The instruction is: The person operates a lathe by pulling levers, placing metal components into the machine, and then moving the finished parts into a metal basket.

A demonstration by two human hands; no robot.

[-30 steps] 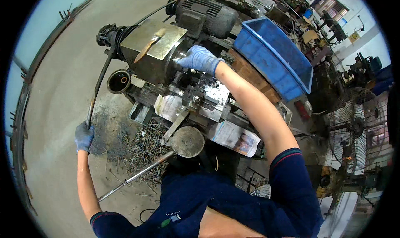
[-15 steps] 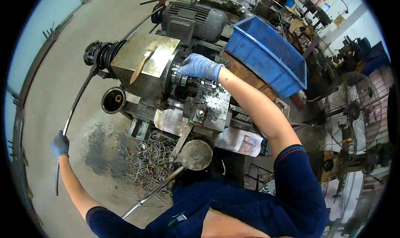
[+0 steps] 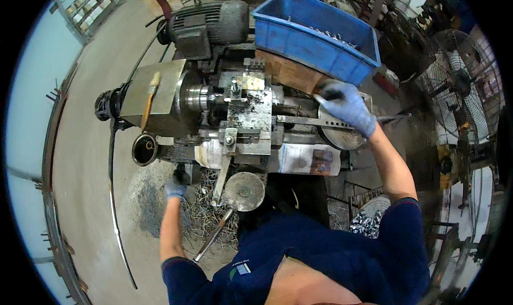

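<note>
My right hand [image 3: 348, 106], in a blue-and-grey glove, is over a round metal pan [image 3: 342, 138] at the right end of a small lathe. Its fingers are curled together; whatever they pinch is too blurred to name. My left hand [image 3: 176, 186], gloved too, is low at the lathe's near left side, by a dark metal block [image 3: 188, 172]. Its fingers blend into the dark parts there. The long lever rod [image 3: 113, 198] hangs free to its left. The chuck [image 3: 196, 98] stands in front of the gold-coloured headstock [image 3: 160, 91], with the tool slide [image 3: 250, 112] to its right.
A blue bin [image 3: 315, 51] with small metal parts stands behind the lathe. A brush [image 3: 148, 104] lies on the headstock. Metal shavings [image 3: 206, 219] cover the floor below. A round-plate lever [image 3: 244, 191] juts towards me. A basket of shiny parts [image 3: 367, 222] and a fan [image 3: 459, 80] are at right.
My left hand has let go of the lever rod and moved right to the lathe's near side. My right hand has left the chuck and moved right, over the pan. The view has shifted.
</note>
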